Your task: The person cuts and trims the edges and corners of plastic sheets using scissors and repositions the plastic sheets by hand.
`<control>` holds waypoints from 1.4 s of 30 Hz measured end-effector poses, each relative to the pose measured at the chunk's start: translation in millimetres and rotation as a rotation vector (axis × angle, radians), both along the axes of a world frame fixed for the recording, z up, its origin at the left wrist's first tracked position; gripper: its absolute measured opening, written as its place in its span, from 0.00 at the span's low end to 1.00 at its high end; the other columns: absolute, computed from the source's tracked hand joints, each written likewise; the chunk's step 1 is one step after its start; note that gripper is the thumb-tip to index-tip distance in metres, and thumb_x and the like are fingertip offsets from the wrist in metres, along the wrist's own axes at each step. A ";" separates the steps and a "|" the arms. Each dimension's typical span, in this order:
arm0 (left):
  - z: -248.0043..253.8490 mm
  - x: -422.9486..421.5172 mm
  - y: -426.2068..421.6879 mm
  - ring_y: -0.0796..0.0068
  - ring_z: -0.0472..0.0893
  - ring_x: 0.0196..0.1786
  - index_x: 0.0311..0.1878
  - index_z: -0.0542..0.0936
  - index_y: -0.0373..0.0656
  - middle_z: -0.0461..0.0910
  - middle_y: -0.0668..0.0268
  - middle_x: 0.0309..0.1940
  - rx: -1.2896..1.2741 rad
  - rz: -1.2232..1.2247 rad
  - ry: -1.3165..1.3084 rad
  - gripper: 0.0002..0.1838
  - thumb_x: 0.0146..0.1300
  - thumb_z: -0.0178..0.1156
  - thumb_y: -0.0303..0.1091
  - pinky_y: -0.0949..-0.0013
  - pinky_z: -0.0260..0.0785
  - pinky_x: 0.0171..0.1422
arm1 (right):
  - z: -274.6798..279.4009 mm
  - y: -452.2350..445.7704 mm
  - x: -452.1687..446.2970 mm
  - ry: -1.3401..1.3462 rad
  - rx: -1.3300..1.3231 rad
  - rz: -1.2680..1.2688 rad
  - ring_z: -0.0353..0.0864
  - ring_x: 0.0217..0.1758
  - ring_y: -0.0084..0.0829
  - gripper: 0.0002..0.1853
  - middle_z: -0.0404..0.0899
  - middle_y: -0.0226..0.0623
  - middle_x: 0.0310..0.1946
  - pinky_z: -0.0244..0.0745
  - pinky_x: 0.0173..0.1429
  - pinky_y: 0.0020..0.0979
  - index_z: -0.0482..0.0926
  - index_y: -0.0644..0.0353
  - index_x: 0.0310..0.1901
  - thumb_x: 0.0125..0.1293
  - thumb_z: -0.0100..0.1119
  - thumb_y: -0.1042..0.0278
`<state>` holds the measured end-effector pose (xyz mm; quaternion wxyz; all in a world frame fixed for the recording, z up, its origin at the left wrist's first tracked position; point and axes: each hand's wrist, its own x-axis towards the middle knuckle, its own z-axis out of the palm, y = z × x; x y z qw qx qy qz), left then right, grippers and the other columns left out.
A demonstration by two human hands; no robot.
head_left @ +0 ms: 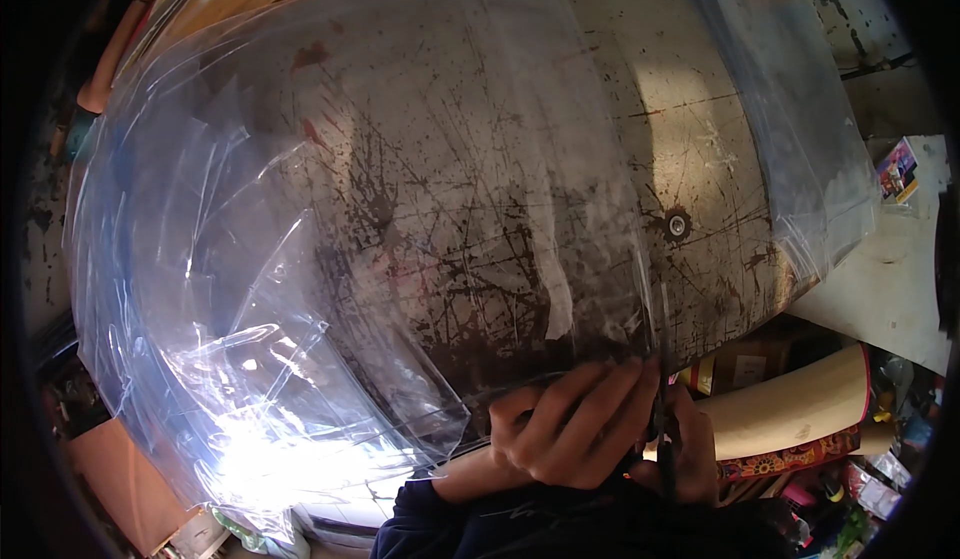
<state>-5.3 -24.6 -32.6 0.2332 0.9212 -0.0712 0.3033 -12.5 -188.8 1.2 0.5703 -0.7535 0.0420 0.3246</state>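
Observation:
A clear plastic sheet [560, 109] lies across a scratched, worn tabletop [700, 159]. My left hand [570, 429] is at the near table edge with its fingers curled over the end of this sheet, pressing or pinching it. Close beside it, my right hand [695, 449] is closed around dark-handled scissors [661, 399], whose thin blade points away from me along the sheet's right edge. The lower part of the scissors blends into dark clothing, and the exact grip of the right fingers is partly hidden.
Layered clear plastic [230, 259] covers the table's left side, with strong glare near the front. Another plastic strip [810, 149] hangs over the right end. A screw head [677, 225] shows in the tabletop. A pale roll [800, 409] and cluttered items sit below right.

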 end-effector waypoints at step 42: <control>-10.2 4.9 -1.4 0.90 0.79 0.33 0.33 0.84 0.51 0.82 0.79 0.31 0.031 0.021 -0.167 0.10 0.56 0.53 0.33 0.77 0.51 0.36 | 0.9 4.3 3.0 0.059 0.026 -0.087 0.69 0.28 0.21 0.41 0.70 0.30 0.29 0.64 0.32 0.23 0.68 0.63 0.44 0.37 0.72 0.37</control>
